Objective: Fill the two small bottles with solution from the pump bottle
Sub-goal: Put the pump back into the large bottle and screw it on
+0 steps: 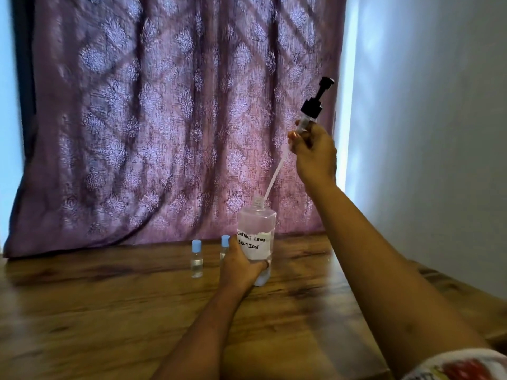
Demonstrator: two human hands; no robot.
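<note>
My left hand (241, 267) is clamped around the pump bottle (256, 239), upright on the wooden table (109, 311), neck open. Just beside it stand two small bottles (197, 259), blue-capped. My right hand (312, 152) grips the removed pump head (315, 102), raised, its tube end just beside the neck. Behind hangs a purple curtain (164, 119).

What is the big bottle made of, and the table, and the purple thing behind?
The pump bottle looks like clear, smooth plastic: you can see through it, and a white paper label is stuck on. The table looks like polished wood, with brown grain streaks and a soft shine. The curtain seems to be woven cloth: it hangs in folds and light glows through its pattern.
</note>
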